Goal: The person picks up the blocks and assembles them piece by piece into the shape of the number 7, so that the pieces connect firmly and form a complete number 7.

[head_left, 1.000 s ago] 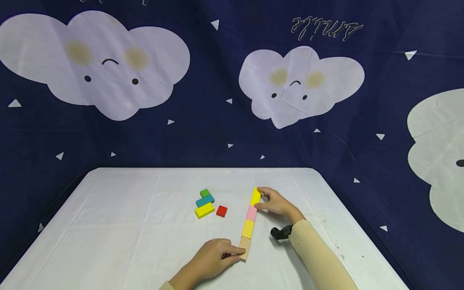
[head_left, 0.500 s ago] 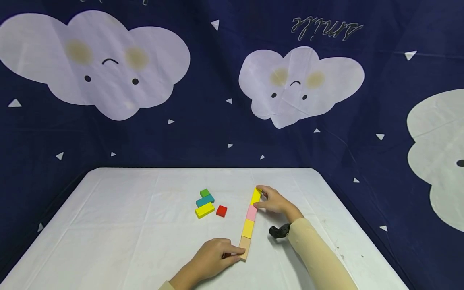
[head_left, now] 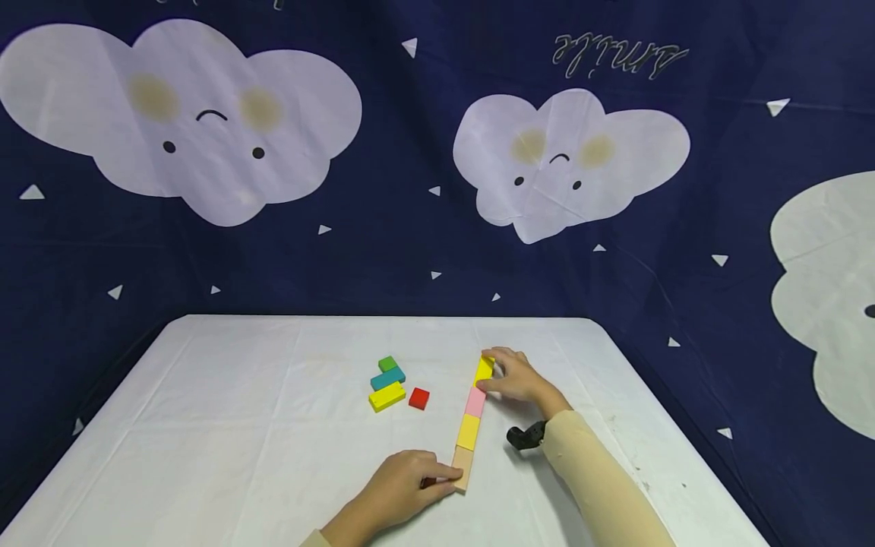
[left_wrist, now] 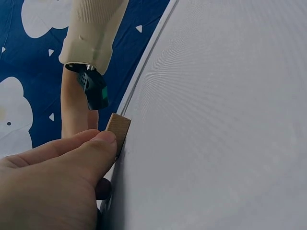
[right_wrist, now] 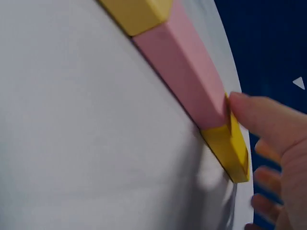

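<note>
Four blocks lie end to end in a row in the head view: a plain wooden block point(head_left: 462, 460) nearest, then a pale yellow block point(head_left: 468, 431), a pink block point(head_left: 475, 403) and a bright yellow block point(head_left: 484, 368) farthest. My left hand point(head_left: 403, 486) pinches the wooden block between thumb and fingers; the left wrist view shows the thumb on that block's end point(left_wrist: 119, 129). At the far end, my right hand point(head_left: 519, 378) holds the bright yellow block, index finger at its far end and thumb near the seam with the pink one. In the right wrist view the seams look closed.
Left of the row lie a red block point(head_left: 419, 398), a yellow block point(head_left: 386, 396), a teal block point(head_left: 387, 378) and a green block point(head_left: 386, 364). A black device point(head_left: 526, 437) sits at the right wrist. A dark cloud-print cloth point(head_left: 410, 251) hangs behind the white table point(head_left: 225, 425).
My right hand has shifted very slightly left over the bright yellow block. My left hand stays on the wooden block, and the row keeps its place. The head view has shifted a little.
</note>
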Available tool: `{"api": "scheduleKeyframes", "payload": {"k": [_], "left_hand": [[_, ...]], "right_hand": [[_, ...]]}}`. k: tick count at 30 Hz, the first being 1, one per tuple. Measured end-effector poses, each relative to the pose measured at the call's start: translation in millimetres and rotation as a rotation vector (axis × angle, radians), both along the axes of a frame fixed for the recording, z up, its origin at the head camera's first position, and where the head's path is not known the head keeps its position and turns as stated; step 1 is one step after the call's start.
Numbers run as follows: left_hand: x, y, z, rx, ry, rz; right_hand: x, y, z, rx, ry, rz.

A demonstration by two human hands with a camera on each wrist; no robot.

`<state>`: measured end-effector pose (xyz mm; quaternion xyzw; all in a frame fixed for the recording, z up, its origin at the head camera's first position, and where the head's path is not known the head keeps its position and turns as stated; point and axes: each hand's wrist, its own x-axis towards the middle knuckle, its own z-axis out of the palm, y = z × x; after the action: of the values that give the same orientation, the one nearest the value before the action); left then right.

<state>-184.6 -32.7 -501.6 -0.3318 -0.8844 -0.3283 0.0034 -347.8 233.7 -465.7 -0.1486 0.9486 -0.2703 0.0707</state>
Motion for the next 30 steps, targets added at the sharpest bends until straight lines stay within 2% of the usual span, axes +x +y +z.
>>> {"api": "scheduleKeyframes", "payload": {"k": [4, 7, 9, 13, 16, 18, 23, 30], "left_hand": [[-0.5, -0.5, -1.0, 0.000, 0.009, -0.006], [-0.7, -1.1, -2.2, 0.007, 0.028, -0.011], [-0.6, -1.5, -2.8, 0.013, 0.038, -0.015], [-0.6, -1.9, -4.2, 0.029, 0.061, -0.024], [-0.8, -2.1, -4.6, 0.034, 0.070, -0.025], [-1.1, -2.0, -4.3, 0.037, 0.071, -0.026], [-1.8, -1.1, -3.4, 0.040, 0.068, -0.036], [-1.3, -1.9, -4.0, 0.051, 0.076, -0.039]], "right_hand": [[0.9, -11, -0.6, 0.014, 0.098, 0.028], [2.2, -26, 0.9, -0.007, 0.120, 0.070], [3.8, -37, 3.6, -0.028, 0.114, 0.100], [9.0, -59, 10.8, -0.083, 0.048, 0.180], [12.0, -74, 14.6, -0.076, -0.006, 0.250], [12.8, -81, 15.5, -0.036, -0.016, 0.281], [13.3, -93, 15.3, 0.044, -0.017, 0.285], [14.5, -104, 16.6, 0.098, -0.033, 0.292]]}}
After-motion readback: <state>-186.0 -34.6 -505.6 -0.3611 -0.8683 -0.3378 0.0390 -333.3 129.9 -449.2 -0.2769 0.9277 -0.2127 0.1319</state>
